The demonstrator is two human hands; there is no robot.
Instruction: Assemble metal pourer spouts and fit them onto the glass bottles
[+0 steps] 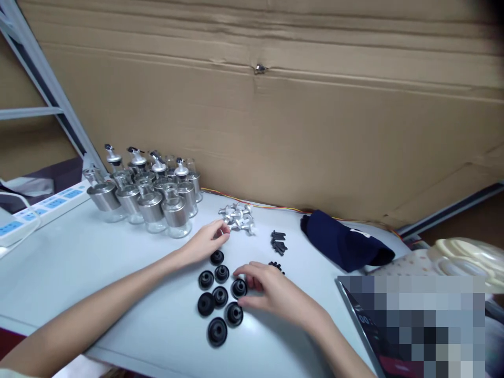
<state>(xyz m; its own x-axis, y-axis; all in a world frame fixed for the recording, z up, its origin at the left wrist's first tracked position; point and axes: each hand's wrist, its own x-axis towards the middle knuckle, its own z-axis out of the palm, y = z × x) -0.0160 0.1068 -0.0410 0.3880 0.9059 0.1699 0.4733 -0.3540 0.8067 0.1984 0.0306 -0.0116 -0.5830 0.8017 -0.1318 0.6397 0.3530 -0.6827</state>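
Several round black rubber stoppers [219, 297] lie in a cluster on the white table [98, 273]. My right hand [271, 294] rests beside them, fingers curled round one black stopper [238, 287] at the cluster's right edge. My left hand [205, 241] reaches toward a pile of small silver metal spouts [238, 216], its fingertips pinched together right at the pile's near edge; what they grip, if anything, is hidden. A small heap of black plastic pieces [277, 241] lies right of the silver pile.
Several glass bottles with steel collars [149, 199] stand at the back left, some with pourer tops. A dark blue cap [342, 241] lies to the right. A power strip [43, 207] runs along the left edge. Cardboard [275, 105] walls the back. A dark device [370, 336] lies at the lower right.
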